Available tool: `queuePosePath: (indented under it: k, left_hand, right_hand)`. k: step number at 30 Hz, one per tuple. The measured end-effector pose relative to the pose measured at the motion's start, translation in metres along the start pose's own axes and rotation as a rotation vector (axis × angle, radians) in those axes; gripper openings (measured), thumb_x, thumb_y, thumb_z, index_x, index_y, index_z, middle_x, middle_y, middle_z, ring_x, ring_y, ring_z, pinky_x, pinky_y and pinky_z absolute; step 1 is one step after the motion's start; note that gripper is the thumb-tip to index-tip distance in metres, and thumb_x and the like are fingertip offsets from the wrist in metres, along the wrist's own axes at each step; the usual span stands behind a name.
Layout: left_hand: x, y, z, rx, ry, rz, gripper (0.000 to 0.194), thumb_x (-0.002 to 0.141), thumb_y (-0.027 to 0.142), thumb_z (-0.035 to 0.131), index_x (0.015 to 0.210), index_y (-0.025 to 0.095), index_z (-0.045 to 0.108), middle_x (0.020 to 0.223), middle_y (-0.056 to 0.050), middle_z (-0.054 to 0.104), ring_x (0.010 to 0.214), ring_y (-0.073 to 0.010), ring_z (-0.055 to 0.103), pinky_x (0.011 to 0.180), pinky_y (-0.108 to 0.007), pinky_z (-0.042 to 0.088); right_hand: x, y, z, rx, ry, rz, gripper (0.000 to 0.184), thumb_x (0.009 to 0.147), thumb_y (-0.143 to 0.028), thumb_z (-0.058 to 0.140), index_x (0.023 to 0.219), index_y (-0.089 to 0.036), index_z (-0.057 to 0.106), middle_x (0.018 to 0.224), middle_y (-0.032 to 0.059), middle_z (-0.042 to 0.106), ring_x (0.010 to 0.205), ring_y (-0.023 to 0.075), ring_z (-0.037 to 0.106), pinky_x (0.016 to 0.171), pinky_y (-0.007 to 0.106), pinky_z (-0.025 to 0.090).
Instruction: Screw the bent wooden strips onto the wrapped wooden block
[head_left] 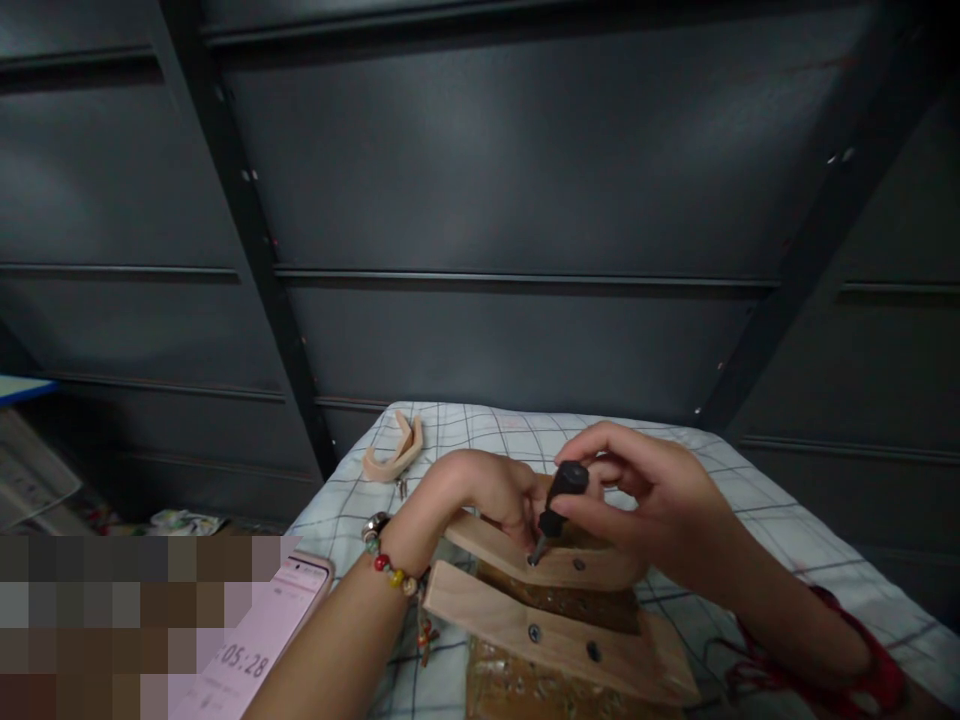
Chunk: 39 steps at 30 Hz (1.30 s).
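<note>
My right hand [637,490] is closed around the black handle of a short screwdriver [564,492]. The tool is tilted, its tip at a screw [532,561] in the farther of two bent wooden pieces [487,546]. Beside the tip, my left hand [499,495] has its fingers curled down onto that piece; whether they also pinch the screw or shaft is hidden. A second bent wooden piece [495,610] lies nearer me, with two dark screws in it. Both rest on a brown, tape-covered block [501,672] with small marks on its surface.
Under everything is a white checked cloth [480,425]. Loose curved wooden pieces [391,465] lie at its far left, with small screws [403,489] near them. A phone [281,610] showing a timer is at lower left. A dark panelled wall [525,340] stands behind.
</note>
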<state>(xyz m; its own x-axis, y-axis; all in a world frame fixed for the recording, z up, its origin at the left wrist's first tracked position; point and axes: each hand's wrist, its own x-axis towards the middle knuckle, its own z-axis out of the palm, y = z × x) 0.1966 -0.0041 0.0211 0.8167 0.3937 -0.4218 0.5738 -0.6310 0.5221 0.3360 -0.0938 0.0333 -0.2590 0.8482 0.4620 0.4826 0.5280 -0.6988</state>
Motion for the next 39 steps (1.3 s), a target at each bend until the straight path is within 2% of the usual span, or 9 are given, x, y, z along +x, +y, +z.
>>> queuePosePath:
  k: [3,6,13,15,20,24,28,34,39]
  left_hand:
    - [0.000,0.001,0.000,0.018,0.001,-0.046,0.028,0.060,0.020,0.065,0.086,0.013,0.058,0.079,-0.001,0.060,0.071,-0.0147,0.051,0.063,-0.023,0.040]
    - [-0.001,0.002,0.000,0.013,0.005,-0.036,0.029,0.060,0.019,0.063,0.087,0.013,0.058,0.081,-0.001,0.060,0.069,-0.0140,0.051,0.062,-0.022,0.040]
    - [-0.001,0.003,0.001,0.007,-0.027,-0.011,0.030,0.062,0.019,0.062,0.092,0.013,0.058,0.089,-0.003,0.060,0.073,-0.0138,0.051,0.063,-0.021,0.039]
    - [0.000,0.003,0.001,0.013,-0.021,-0.016,0.030,0.063,0.018,0.062,0.092,0.012,0.057,0.088,-0.002,0.060,0.072,-0.0137,0.051,0.062,-0.021,0.039]
    - [-0.001,0.005,0.000,0.067,-0.001,-0.081,0.030,0.061,0.021,0.065,0.089,0.013,0.058,0.084,-0.001,0.061,0.070,-0.0139,0.051,0.060,-0.021,0.039]
    - [-0.001,0.004,-0.001,0.058,0.006,-0.029,0.032,0.062,0.020,0.064,0.092,0.012,0.058,0.086,-0.002,0.061,0.071,-0.0140,0.052,0.063,-0.022,0.039]
    - [-0.002,0.003,-0.002,0.097,-0.010,0.003,0.029,0.063,0.021,0.063,0.091,0.013,0.059,0.086,-0.003,0.062,0.075,-0.0152,0.052,0.067,-0.023,0.039]
    - [-0.003,0.005,-0.001,0.077,0.004,-0.010,0.031,0.064,0.021,0.063,0.092,0.009,0.058,0.088,-0.006,0.059,0.073,-0.0153,0.052,0.063,-0.022,0.040]
    - [-0.004,0.008,0.000,0.000,0.009,-0.040,0.026,0.061,0.015,0.063,0.086,0.012,0.057,0.081,-0.002,0.059,0.070,-0.0132,0.052,0.062,-0.020,0.040]
  right_hand:
    - [-0.001,0.000,0.004,0.032,0.010,0.044,0.017,0.067,-0.024,0.058,0.074,-0.022,0.043,0.053,-0.0052,0.052,0.044,0.0107,0.051,0.040,0.021,0.039]
    - [-0.001,0.001,0.005,-0.007,0.052,-0.003,0.014,0.071,-0.021,0.055,0.082,-0.022,0.047,0.062,-0.0040,0.051,0.040,0.0075,0.048,0.035,0.019,0.037]
    - [0.002,0.001,-0.009,-0.067,-0.131,-0.146,0.022,0.077,-0.016,0.048,0.097,-0.020,0.056,0.085,0.0030,0.054,0.050,0.0072,0.056,0.046,0.020,0.046]
    - [0.002,0.001,-0.013,-0.118,-0.119,-0.162,0.024,0.077,-0.014,0.048,0.098,-0.020,0.056,0.081,0.0021,0.058,0.052,0.0082,0.056,0.048,0.020,0.046]
    - [0.002,0.004,-0.006,-0.174,0.039,-0.158,0.011,0.066,-0.020,0.062,0.076,-0.020,0.057,0.064,-0.0015,0.058,0.051,0.0105,0.053,0.046,0.020,0.044]
    - [0.000,0.003,0.006,-0.117,0.124,-0.149,0.016,0.068,-0.016,0.058,0.082,-0.021,0.052,0.066,-0.0031,0.053,0.044,0.0079,0.048,0.041,0.019,0.041]
    - [-0.001,-0.001,0.008,-0.174,0.121,-0.199,0.011,0.068,-0.018,0.061,0.077,-0.021,0.055,0.068,-0.0027,0.054,0.050,0.0089,0.050,0.049,0.021,0.042]
    - [0.001,0.000,0.000,-0.229,-0.025,-0.135,0.027,0.075,-0.013,0.049,0.101,-0.021,0.050,0.057,-0.0054,0.060,0.054,0.0108,0.057,0.056,0.023,0.043]
    - [0.002,0.003,0.001,-0.111,0.012,-0.064,0.017,0.068,-0.019,0.057,0.083,-0.022,0.048,0.050,-0.0079,0.053,0.045,0.0094,0.054,0.045,0.019,0.041]
